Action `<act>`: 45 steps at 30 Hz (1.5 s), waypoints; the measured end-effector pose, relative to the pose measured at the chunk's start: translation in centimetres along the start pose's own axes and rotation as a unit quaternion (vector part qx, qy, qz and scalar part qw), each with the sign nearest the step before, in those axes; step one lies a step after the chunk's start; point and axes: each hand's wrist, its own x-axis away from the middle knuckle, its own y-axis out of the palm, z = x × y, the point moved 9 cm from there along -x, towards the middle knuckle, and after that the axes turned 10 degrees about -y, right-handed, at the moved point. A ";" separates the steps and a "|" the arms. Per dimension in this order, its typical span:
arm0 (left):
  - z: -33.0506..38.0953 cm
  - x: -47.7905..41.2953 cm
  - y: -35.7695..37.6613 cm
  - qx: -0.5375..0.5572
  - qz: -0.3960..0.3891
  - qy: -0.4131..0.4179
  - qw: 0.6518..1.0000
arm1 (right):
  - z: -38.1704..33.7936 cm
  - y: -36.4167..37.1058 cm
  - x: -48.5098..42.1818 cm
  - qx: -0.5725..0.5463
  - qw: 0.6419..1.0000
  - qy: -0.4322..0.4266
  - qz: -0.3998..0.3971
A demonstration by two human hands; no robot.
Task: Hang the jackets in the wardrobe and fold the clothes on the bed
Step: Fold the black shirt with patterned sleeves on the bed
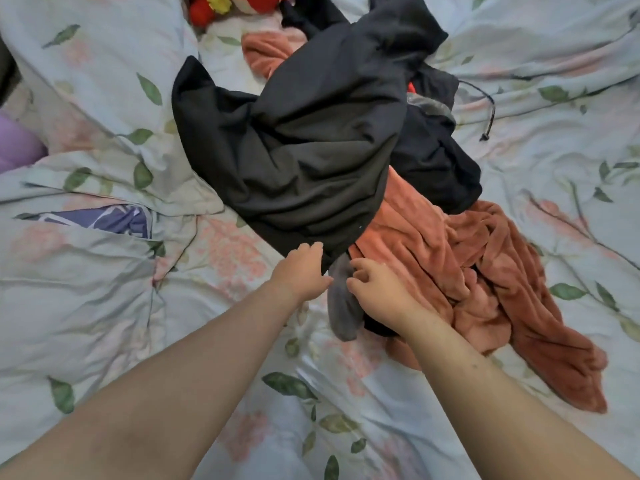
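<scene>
A large dark grey garment lies crumpled in the middle of the bed, over a black garment with a drawstring. A rust-orange fleece garment spreads out to the right of them. A small grey piece of cloth pokes out at the pile's near edge. My left hand grips the near hem of the dark grey garment. My right hand rests over the grey cloth with its fingers curled, beside the orange fleece; whether it holds anything I cannot tell.
The bed is covered by a rumpled pale blue floral duvet. A red and yellow plush toy lies at the far edge. More orange cloth shows behind the pile. A purple object sits at the far left.
</scene>
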 end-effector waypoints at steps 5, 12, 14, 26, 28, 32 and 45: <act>0.0 -3.1 -0.6 -0.061 0.134 -0.002 0.989 | 2.5 0.1 -0.7 0.007 1.000 0.004 0.019; -1.3 1.6 -5.7 0.235 0.056 -0.001 0.970 | 0.4 -1.9 2.5 -0.027 0.997 -0.010 0.067; -1.1 4.6 -8.5 0.312 0.037 0.004 0.949 | -1.5 -2.9 4.1 -0.044 0.995 -0.025 0.088; 8.4 22.9 -27.7 0.710 -0.070 0.101 0.693 | -18.6 -9.8 18.5 -0.099 0.969 -0.164 0.155; 10.5 26.0 -30.8 0.716 -0.072 0.128 0.682 | -21.1 -11.2 21.1 -0.118 0.958 -0.188 0.182; 13.8 32.4 -37.1 0.716 -0.070 0.180 0.671 | -24.5 -14.5 25.4 -0.104 0.938 -0.210 0.254; 15.2 46.5 -52.7 0.719 0.011 0.271 0.640 | -28.3 -23.7 36.9 0.057 0.971 -0.174 0.156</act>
